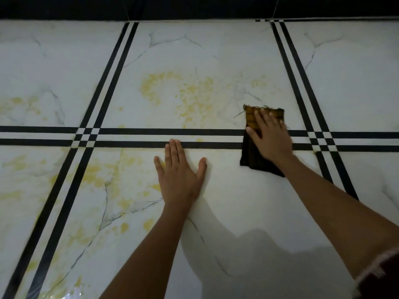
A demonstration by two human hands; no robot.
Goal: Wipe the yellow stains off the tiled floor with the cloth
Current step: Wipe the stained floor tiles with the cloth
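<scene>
Pressing right hand (268, 138) flat, fingers spread, on dark cloth (255, 156) over black tile lines. Left hand (179, 175) open, palm down on tiled floor (226, 190). Yellow stains (190, 93) beyond left fingertips.

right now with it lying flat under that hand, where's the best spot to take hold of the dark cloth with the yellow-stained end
Probably the near dark end of the flat dark folded cloth with a yellow-stained far end, coming from the person's side. That end lies bare on the white marble-patterned tiled floor, below the right hand, which presses flat on the cloth's middle. Pinch the near left corner from above.
</scene>
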